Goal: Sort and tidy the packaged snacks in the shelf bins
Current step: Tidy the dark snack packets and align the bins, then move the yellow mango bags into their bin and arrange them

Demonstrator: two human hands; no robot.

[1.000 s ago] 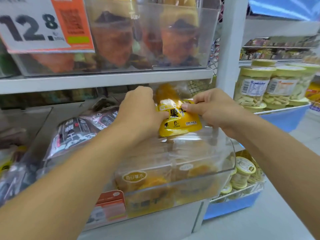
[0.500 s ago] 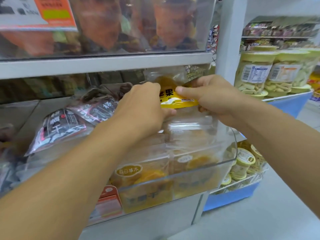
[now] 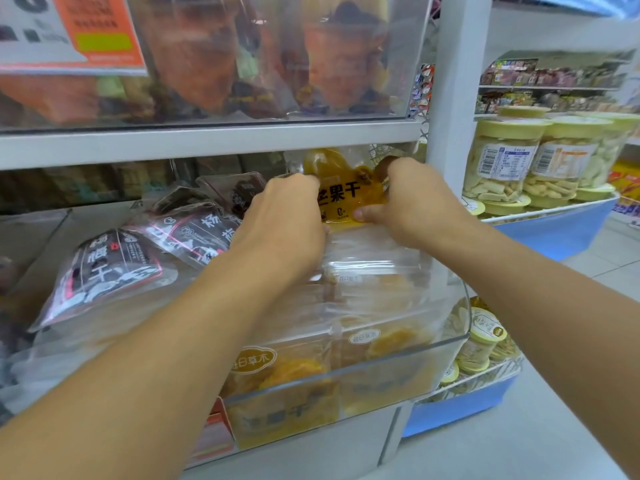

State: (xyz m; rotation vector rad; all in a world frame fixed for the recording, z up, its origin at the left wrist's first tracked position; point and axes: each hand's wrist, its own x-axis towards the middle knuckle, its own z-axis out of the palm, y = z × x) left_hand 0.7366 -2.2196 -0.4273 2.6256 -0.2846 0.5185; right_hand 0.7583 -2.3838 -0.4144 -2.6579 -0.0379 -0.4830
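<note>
A yellow dried-mango packet (image 3: 343, 194) stands upright at the back of a clear plastic bin (image 3: 346, 370) on the lower shelf. My left hand (image 3: 282, 223) grips the packet's left edge and my right hand (image 3: 410, 202) pinches its right side, thumb on the lower front. More yellow mango packets (image 3: 287, 379) lie stacked in the bin in front of it. Black-and-white snack packets (image 3: 110, 268) fill the bin to the left.
The shelf board (image 3: 207, 140) above carries a clear bin of orange-brown packets (image 3: 207, 60) with a price tag (image 3: 69, 32). A white upright post (image 3: 457, 84) stands right of the bin. Jars with yellow lids (image 3: 502, 161) sit on a blue stand at right.
Both hands have carried the yellow packet from above the front of the bin up and toward the back, under the shelf board. The view shifted slightly.
</note>
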